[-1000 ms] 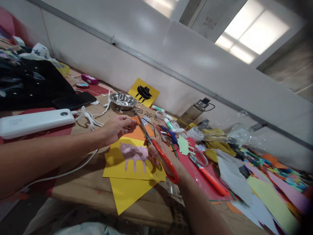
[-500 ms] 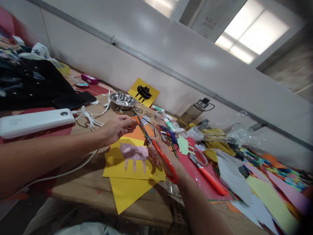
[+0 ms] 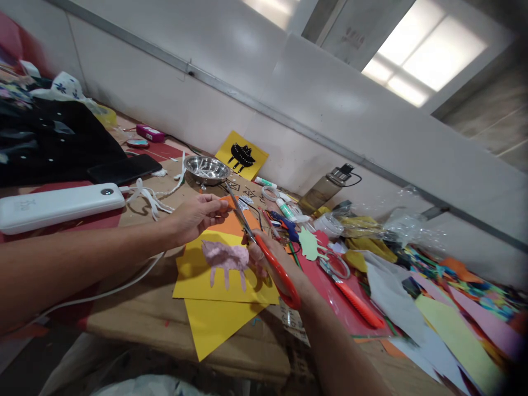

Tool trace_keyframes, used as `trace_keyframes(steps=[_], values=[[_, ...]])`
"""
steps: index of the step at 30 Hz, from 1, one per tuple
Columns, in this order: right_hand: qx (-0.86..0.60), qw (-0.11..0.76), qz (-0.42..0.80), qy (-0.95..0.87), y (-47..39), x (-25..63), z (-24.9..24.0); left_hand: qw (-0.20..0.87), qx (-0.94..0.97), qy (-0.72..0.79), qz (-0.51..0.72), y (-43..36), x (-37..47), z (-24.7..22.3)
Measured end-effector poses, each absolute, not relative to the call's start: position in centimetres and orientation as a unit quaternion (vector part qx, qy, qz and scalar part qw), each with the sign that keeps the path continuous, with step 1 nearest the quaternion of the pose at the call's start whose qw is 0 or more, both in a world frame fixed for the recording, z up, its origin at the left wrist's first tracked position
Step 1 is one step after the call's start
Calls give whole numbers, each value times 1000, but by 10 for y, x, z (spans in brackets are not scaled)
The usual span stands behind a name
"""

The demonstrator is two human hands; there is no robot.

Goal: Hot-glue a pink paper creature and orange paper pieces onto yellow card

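My left hand (image 3: 204,215) pinches a small piece of orange paper (image 3: 225,202) between thumb and fingers. Red-handled scissors (image 3: 274,264) are gripped in my right hand (image 3: 264,253), their blades pointing up and away, right beside the orange piece. Whether the blades touch the paper I cannot tell. Below both hands lies a yellow sheet (image 3: 193,283) bearing a pink cut-out with three legs (image 3: 226,258). Another yellow sheet (image 3: 214,327) sticks out under it. A larger orange sheet (image 3: 225,226) lies just behind, partly covered by my hands.
A steel bowl (image 3: 206,169) and a yellow card with a black cut-out (image 3: 243,157) stand at the back. On the left is a white power bank (image 3: 61,208) with cables. Rightward are a bottle (image 3: 325,190), a green cut-out (image 3: 310,243), a red-handled cutter (image 3: 355,302) and paper sheets (image 3: 457,324).
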State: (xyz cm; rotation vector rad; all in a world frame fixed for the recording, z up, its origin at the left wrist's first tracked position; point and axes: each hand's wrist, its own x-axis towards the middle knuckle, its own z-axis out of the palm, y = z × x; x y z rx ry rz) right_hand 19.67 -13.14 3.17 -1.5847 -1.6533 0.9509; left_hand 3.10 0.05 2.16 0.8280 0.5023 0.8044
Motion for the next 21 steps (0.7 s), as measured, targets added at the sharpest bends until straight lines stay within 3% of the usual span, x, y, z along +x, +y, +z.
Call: trace_keyframes(steps=[21], values=[[-615, 326, 355, -624, -132, 193, 34, 814, 382, 228, 374, 1, 31, 22]])
